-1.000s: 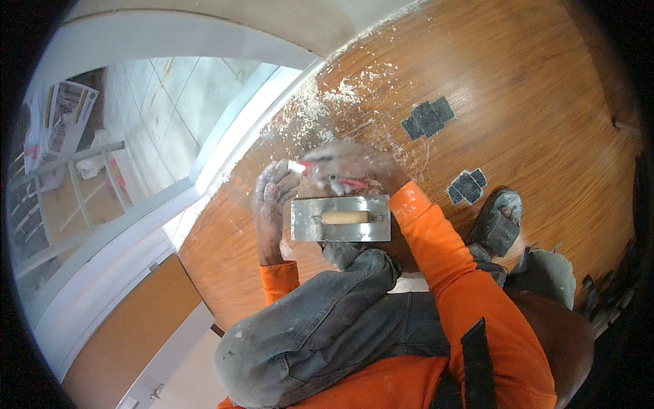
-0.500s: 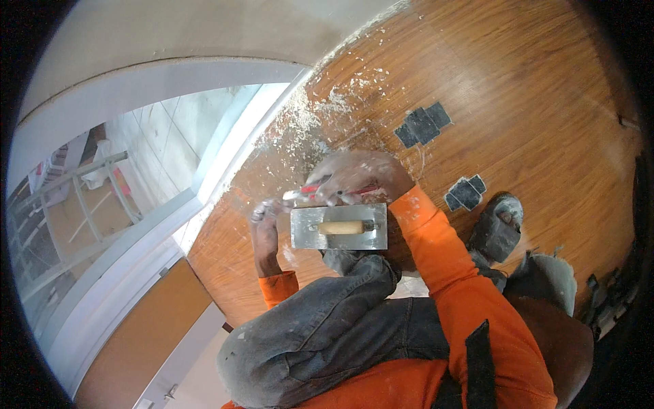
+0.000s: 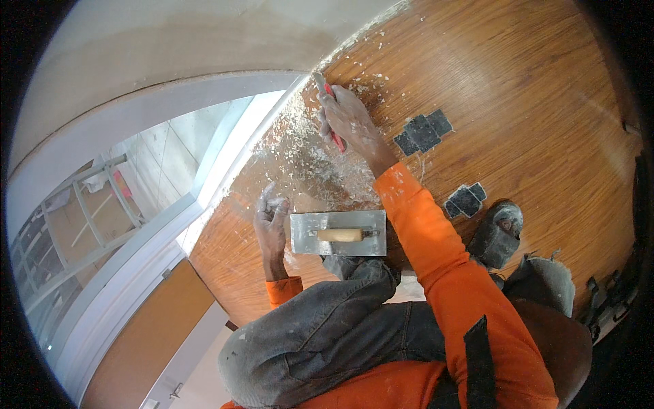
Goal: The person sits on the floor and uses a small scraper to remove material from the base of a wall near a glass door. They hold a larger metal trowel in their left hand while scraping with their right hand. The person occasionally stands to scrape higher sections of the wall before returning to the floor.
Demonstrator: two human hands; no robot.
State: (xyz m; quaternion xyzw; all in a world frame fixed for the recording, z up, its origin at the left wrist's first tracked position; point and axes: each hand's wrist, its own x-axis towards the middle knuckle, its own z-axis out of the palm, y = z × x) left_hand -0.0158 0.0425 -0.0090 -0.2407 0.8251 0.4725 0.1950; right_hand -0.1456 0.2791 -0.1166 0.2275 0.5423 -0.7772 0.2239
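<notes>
Knee: the person's bent knee in dusty grey trousers fills the lower middle, orange sleeves on either side of it.
Trowel: a flat steel trowel with a wooden handle lies just above the knee, face down on the wooden floor.
Left hand: the left hand sits at the trowel's 9 o'clock edge, fingers curled loosely and dusted white; whether it grips the plate edge I cannot tell.
Shoe: a dusty shoe rests at 3 o'clock from the trowel, near small dark patches on the floor.
Right hand: the right hand reaches out at 12 o'clock, fingers closed around a red-handled scraper.
Scraper: its blade end points to the seam where floor meets the pale wall.
Debris: white plaster crumbs lie scattered between both hands.
Window: glass at 9 o'clock shows scaffolding outside.
</notes>
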